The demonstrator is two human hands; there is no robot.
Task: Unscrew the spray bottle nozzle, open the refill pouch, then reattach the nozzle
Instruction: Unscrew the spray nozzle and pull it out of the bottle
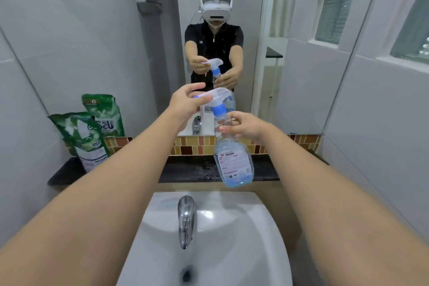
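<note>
The clear plastic spray bottle (233, 162), holding pale blue liquid in its lower part, hangs in the air between the two hands, above the far rim of the white ceramic basin (216, 234). Its long axis runs nearly upright, base down and slightly toward the right forearm, neck up. The right hand (247, 126) is closed around the bottle's narrow neck, fingers wrapped from the right side. Just above that grip sits the blue screw collar (219, 109), and on it the translucent white trigger nozzle (216, 95), whose spout points left toward the left hand. The left hand (186, 102) is closed on the nozzle head, thumb on top and fingers curled beneath. The nozzle is seated on the neck.

Well left of the left hand, the green refill pouch (87, 139) stands leaning against the wall on the dark stone tabletop (188, 169), its top uppermost. Below both forearms, a chrome tap (185, 218) points down into the basin. Beyond the hands, a wall mirror (162, 30) reflects the person.
</note>
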